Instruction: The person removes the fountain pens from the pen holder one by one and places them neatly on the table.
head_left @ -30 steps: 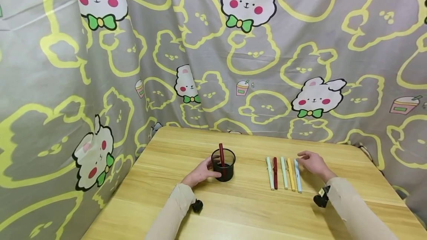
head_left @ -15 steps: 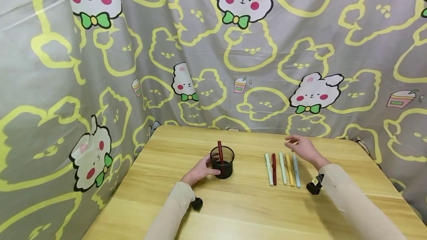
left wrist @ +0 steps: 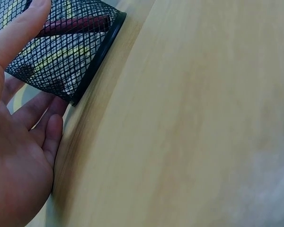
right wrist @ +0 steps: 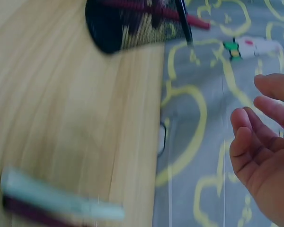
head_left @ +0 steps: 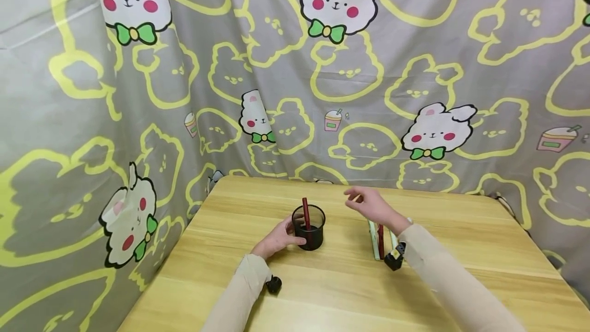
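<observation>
A black mesh pen holder (head_left: pixel 315 240) stands upright on the table with one dark red pen (head_left: pixel 306 212) leaning inside it. My left hand (head_left: pixel 275 240) holds the holder from its left side, thumb in front and fingers around the back; the left wrist view shows the thumb against the mesh (left wrist: pixel 61 59). In the air right of the holder is my right hand (head_left: pixel 374 206), its fingers loosely bent around nothing. Below that hand lie a mint pen (head_left: pixel 374 244) and a dark red pen (head_left: pixel 380 245). My right wrist and sleeve mostly hide the other pens of the row.
The wooden table (head_left: pixel 341 291) reaches back to a grey curtain (head_left: pixel 359 101) with cartoon rabbits, which also hangs along the left side. Small black cameras (head_left: pixel 274 285) are strapped at both wrists.
My right hand has moved left from beside the blue pen, passing above the row toward the pen holder. My left hand and the holder have stayed in place.
</observation>
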{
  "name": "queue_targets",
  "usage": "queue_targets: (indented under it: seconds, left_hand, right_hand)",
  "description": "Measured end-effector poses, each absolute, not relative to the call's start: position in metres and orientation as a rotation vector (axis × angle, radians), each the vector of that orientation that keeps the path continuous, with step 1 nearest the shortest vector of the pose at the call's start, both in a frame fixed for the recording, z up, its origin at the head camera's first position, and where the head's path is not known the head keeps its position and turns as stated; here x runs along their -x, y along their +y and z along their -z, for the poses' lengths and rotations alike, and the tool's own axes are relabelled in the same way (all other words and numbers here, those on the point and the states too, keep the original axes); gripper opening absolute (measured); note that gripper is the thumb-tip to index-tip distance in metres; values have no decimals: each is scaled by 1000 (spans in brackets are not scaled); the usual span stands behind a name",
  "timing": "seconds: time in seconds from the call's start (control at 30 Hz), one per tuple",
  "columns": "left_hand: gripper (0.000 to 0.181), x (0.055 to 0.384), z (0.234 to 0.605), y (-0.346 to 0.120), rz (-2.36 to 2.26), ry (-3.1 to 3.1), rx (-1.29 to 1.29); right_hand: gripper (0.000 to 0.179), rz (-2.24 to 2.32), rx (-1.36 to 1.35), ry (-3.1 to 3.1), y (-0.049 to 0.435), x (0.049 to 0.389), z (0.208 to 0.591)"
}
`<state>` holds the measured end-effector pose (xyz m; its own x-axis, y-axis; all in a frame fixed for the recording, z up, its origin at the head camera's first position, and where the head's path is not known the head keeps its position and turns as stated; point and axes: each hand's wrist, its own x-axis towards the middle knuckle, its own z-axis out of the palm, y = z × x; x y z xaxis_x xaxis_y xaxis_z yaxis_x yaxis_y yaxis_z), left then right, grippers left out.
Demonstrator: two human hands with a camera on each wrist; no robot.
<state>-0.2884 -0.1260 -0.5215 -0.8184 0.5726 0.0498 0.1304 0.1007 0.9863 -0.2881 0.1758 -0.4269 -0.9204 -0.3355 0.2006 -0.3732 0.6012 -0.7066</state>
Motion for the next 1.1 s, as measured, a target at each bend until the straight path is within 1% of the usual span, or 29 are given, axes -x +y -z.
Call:
queue_targets:
  seconds: [0.1,0.23,0.43,0.57,0.97,1.1]
  left_hand:
    - [73,293,532,-127,-1774,2060,-676]
    - [73,294,536,-129,-1765,2088,-663]
    - [71,295,537,-128,-1766,2070,-677]
    - [72,295,536,-127,-1764,2083,-680]
    - [76,298,535,-127,-1770,2063,-673]
    - [75,296,536,-127,-1769,2072,-669]
  right_hand:
    - [29,-1248,-691,-2745,150,292,430]
    - [28,-1273,-774,-2703,122,296,437]
    - [30,-1266,-835,-2665,96,304,447]
    - [33,-1228,-835,-2665,88,311,451]
    - [31,-1140,-875,-2718,84,321,452]
    - [31,-1124,-883,-2735,83,323,454]
